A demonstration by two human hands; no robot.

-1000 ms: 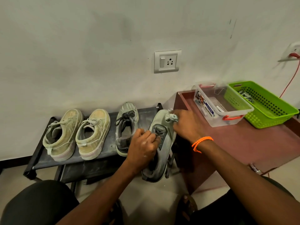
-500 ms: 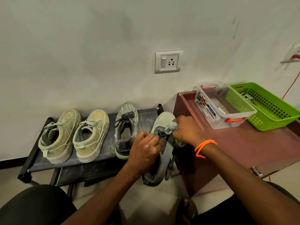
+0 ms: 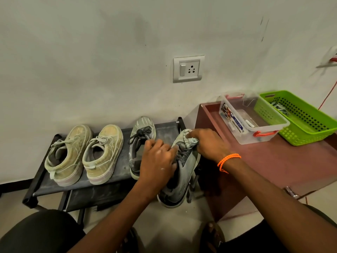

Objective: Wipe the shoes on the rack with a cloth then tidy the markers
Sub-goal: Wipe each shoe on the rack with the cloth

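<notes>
A dusty grey sneaker [image 3: 184,172] juts out over the front right corner of the black shoe rack [image 3: 107,181]. My left hand [image 3: 157,159] grips it at the laces and collar. My right hand [image 3: 207,145] holds a bunched pale cloth [image 3: 191,140] pressed on the sneaker's toe. The matching grey sneaker [image 3: 140,141] stands on the rack just left of it. Two beige sneakers [image 3: 85,154] stand further left. A white marker [image 3: 250,123] lies inside the clear plastic box [image 3: 259,132].
A low maroon table [image 3: 284,161] stands right of the rack, carrying the clear box and a green perforated basket [image 3: 299,117]. A wall socket [image 3: 188,69] sits above the rack. An orange cable [image 3: 327,95] hangs at the far right. My knees fill the lower corners.
My right hand with the cloth slid back along the sneaker, then up to the toe again. My left hand kept its grip on the shoe.
</notes>
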